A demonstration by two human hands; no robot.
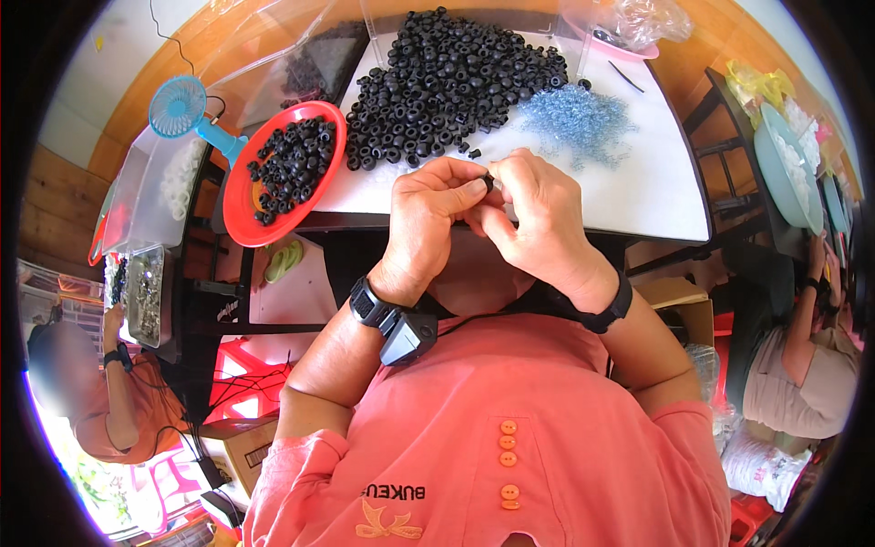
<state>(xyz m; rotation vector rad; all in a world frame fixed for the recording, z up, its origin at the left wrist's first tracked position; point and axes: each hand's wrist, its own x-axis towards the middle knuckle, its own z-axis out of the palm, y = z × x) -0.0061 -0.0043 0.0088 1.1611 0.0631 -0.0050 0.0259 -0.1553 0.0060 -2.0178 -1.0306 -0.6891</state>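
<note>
My left hand (436, 211) and my right hand (536, 215) meet in front of my chest, just over the near edge of a white table (656, 187). Together their fingertips pinch one small black ring-shaped piece (489, 182). Whether a second small part is held with it is hidden by the fingers. Beyond the hands lies a big heap of the same black rings (447, 77), and to its right a loose pile of small clear bluish parts (579, 114). A red round tray (283, 169) at the left holds more black rings.
A blue handheld fan (182, 109) stands beyond the red tray, beside clear plastic bins (159, 182). A pink dish with a plastic bag (629, 27) sits at the table's far right. Other people sit at the left (100, 383) and right (802, 356).
</note>
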